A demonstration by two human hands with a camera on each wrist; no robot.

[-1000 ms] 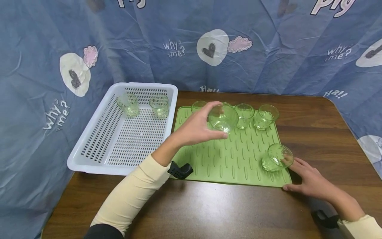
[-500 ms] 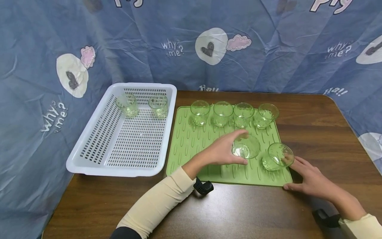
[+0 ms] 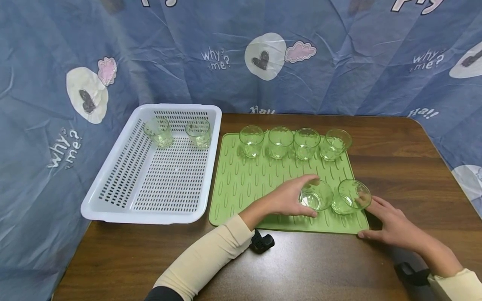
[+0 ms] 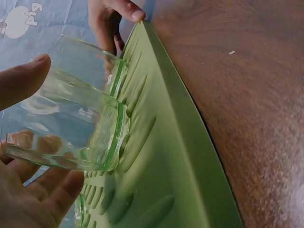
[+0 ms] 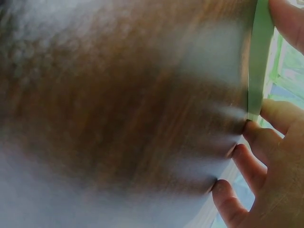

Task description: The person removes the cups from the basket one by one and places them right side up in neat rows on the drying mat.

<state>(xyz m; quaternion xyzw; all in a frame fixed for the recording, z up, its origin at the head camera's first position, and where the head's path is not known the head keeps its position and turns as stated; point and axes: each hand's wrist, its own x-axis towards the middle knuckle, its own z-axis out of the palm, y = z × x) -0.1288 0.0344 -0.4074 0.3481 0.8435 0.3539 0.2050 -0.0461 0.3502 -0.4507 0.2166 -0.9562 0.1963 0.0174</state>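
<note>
My left hand (image 3: 285,199) holds a clear green-tinted drinking glass (image 3: 316,195) by its sides, thumb opposite the fingers. The glass is at the front of the green ridged mat (image 3: 241,184). In the left wrist view the held glass (image 4: 71,121) has its base at the mat's surface; whether it fully rests there I cannot tell. Just right of it stands another glass (image 3: 350,196). My right hand (image 3: 393,225) touches the mat's front right corner beside that glass. The right wrist view has the fingers (image 5: 251,168) spread, tips along the mat's edge and the table.
Several matching glasses (image 3: 251,142) stand in a row along the mat's back edge. Left of the mat is a white perforated plastic basket (image 3: 113,167) with two glasses (image 3: 198,133) inside. Brown wooden table (image 3: 320,267) surrounds the mat, and a blue printed cloth (image 3: 169,62) hangs behind.
My left hand has carried the glass from near the back row forward and right, down beside the front right glass. The right hand has stayed at the mat's corner.
</note>
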